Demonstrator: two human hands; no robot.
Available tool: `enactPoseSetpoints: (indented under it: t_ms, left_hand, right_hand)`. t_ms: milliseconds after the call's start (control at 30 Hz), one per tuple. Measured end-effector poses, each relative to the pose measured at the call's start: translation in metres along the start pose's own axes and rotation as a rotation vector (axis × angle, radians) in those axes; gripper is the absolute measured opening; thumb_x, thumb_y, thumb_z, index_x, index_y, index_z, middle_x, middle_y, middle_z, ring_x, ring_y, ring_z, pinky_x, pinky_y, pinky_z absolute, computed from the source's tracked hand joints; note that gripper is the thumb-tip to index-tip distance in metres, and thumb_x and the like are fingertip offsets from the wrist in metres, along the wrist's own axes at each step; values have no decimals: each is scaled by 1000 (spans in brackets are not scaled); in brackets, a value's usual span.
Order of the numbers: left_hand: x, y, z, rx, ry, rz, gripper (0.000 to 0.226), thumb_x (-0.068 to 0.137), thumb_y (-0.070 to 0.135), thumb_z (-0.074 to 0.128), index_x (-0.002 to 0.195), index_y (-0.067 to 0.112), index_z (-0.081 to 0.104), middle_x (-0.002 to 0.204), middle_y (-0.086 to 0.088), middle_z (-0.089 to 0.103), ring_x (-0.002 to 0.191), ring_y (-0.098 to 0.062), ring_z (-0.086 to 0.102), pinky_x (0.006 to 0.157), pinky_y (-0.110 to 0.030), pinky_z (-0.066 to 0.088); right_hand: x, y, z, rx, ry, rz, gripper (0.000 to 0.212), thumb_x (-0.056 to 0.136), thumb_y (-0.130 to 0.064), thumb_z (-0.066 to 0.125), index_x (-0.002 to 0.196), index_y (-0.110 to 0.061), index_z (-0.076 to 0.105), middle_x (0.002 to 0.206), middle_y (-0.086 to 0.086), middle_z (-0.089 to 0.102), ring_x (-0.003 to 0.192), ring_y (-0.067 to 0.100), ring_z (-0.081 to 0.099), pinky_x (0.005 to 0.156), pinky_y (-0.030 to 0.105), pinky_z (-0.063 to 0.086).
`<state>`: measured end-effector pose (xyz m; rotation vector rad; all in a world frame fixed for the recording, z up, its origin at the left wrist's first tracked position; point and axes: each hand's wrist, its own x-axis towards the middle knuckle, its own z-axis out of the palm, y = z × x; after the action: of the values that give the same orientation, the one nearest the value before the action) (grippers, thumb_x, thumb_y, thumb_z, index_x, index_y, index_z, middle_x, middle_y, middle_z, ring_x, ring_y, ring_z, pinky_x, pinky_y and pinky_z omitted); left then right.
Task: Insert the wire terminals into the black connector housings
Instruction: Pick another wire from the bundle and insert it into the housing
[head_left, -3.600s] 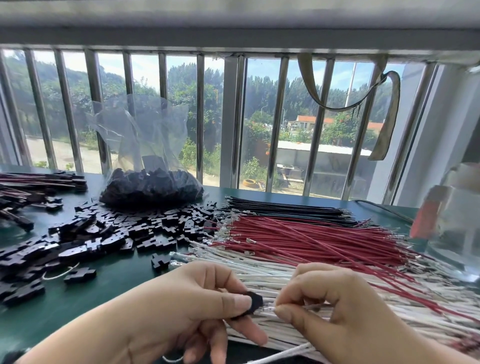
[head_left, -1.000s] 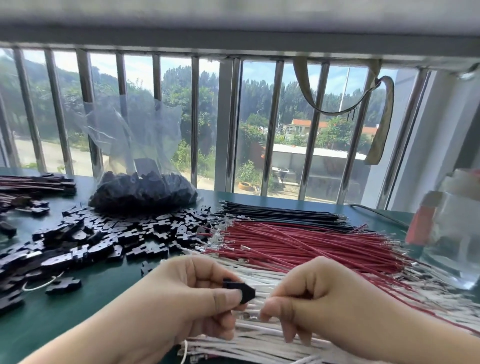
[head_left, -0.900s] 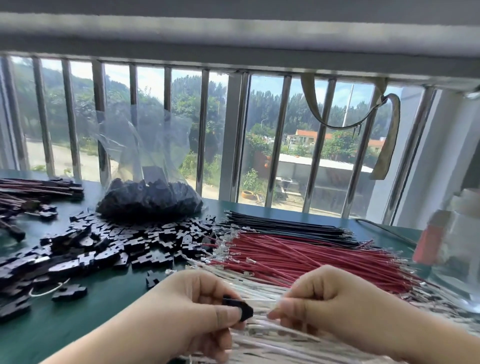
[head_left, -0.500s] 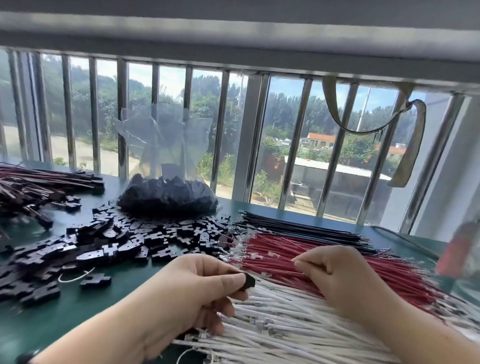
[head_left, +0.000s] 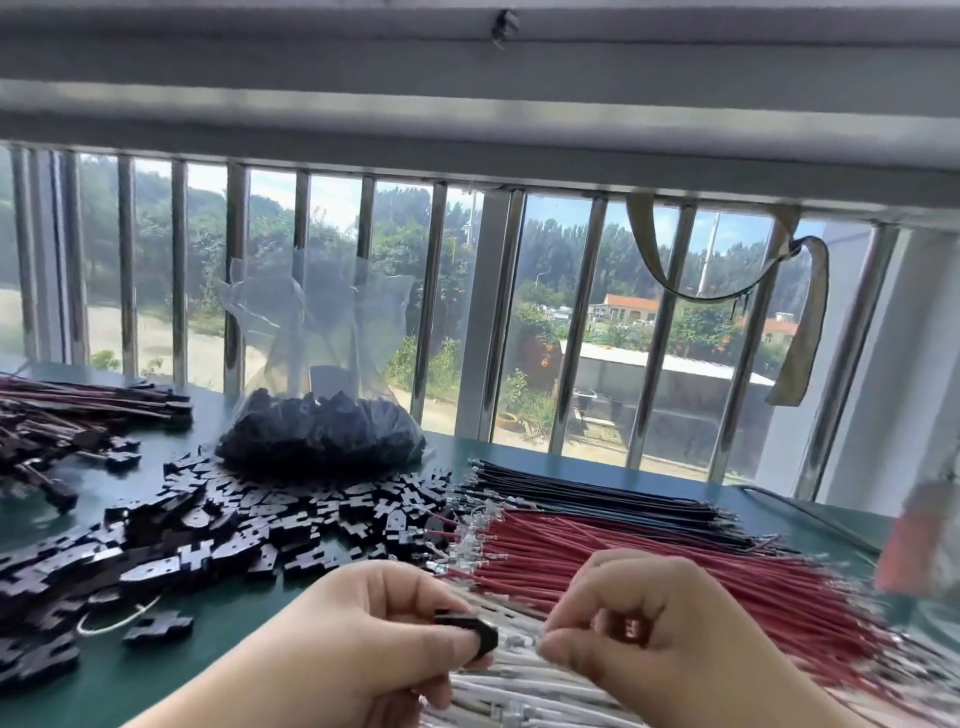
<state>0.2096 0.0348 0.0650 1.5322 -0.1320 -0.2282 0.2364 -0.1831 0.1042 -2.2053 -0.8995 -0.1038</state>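
Near the front edge of the green table (head_left: 519, 457), we recorded the left hand (head_left: 374, 639) pinching one black connector housing (head_left: 475, 635) between thumb and curled fingers, its open end turned toward the right hand (head_left: 649, 639), presumably so a terminal could be fed straight in. The right hand's fingers were curled, thumb and forefinger pinched together just beside the housing; a short metal terminal (head_left: 514, 642) showed between the two hands, and a bit of red wire (head_left: 631, 626) was visible inside the curl, so we judged it to be gripping a red lead. Whether the terminal had entered the housing we could not tell; blur hid the joint. Supplies lay within reach: white wires (head_left: 519, 686) under the hands, red wires (head_left: 649, 551) behind them, black wires (head_left: 597, 491) farther back, all laid parallel with terminals toward the left. Loose black housings (head_left: 234, 525) were spread to the left, before a clear bag (head_left: 322, 431) of more. Finished-looking assemblies (head_left: 78, 410) sat at far left.
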Motion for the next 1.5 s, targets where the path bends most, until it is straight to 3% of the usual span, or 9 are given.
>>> enactPoseSetpoints:
  t_ms: [133, 267, 333, 533, 700, 1067, 1167, 1300, 1500]
  left_hand:
    - [-2, 1, 1, 26, 3, 7, 65, 21, 37, 97, 77, 11, 76, 76, -25, 69, 50, -21, 55, 47, -24, 46]
    - [-3, 4, 7, -36, -23, 29, 38, 44, 18, 94, 74, 4, 75, 75, -22, 72, 40, -16, 56, 35, -21, 45]
    - [-4, 5, 10, -69, -10, 31, 29, 45, 13, 85, 71, 2, 75, 75, -21, 72, 37, -16, 55, 32, -20, 43]
    - [-6, 7, 11, -120, -17, 12, 44, 35, 21, 86, 73, 0, 75, 77, -25, 71, 37, -16, 53, 32, -20, 42]
    - [-8, 8, 12, -152, -13, 28, 25, 50, 12, 81, 71, -1, 75, 77, -27, 70, 36, -17, 52, 32, -20, 41]
    - [-10, 11, 13, -85, 2, 28, 30, 42, 16, 81, 69, 4, 75, 78, -25, 71, 39, -17, 54, 34, -22, 44]
    - [-10, 10, 11, -85, 8, 30, 31, 43, 17, 79, 71, 3, 75, 79, -25, 71, 39, -16, 54, 34, -22, 44]
    - [-10, 10, 11, -82, 21, 28, 32, 42, 17, 79, 71, 3, 75, 78, -24, 72, 39, -16, 53, 34, -22, 44]
    - [-10, 12, 11, -34, 46, 43, 33, 38, 21, 80, 68, 9, 76, 78, -22, 72, 39, -16, 54, 35, -21, 44]
  right_hand:
    - [2, 9, 3, -136, 27, -13, 9, 77, -52, 65, 81, -45, 62, 87, -25, 60, 78, 0, 58, 75, 22, 51]
    - [2, 9, 7, -163, -18, -46, 8, 78, -58, 57, 74, -52, 59, 90, -34, 57, 84, -6, 57, 73, 18, 46]
    - [1, 9, 7, -158, -19, -55, 13, 75, -63, 54, 72, -51, 59, 89, -33, 58, 84, -6, 57, 73, 17, 46]
    - [0, 11, 6, -93, 4, -55, 14, 75, -59, 58, 75, -46, 63, 87, -21, 61, 80, 5, 58, 75, 25, 50]
    - [-1, 11, 5, -71, 18, -78, 40, 67, -72, 45, 81, -41, 65, 86, -21, 62, 82, 4, 59, 73, 20, 47]
    - [-3, 10, 7, -137, 38, -101, 37, 69, -70, 42, 74, -41, 64, 88, -23, 60, 81, 4, 59, 70, 22, 49]
    - [-4, 9, 9, -144, 77, -119, 27, 73, -63, 51, 77, -41, 65, 87, -22, 60, 79, 6, 59, 68, 21, 49]
    - [-4, 7, 11, -73, 113, -104, 3, 74, -37, 72, 77, -37, 71, 82, -18, 64, 75, 8, 60, 65, 15, 48]
    - [-4, 1, 7, 21, 88, -41, 11, 70, -28, 79, 69, -37, 72, 76, -17, 66, 66, -2, 56, 59, 7, 41]
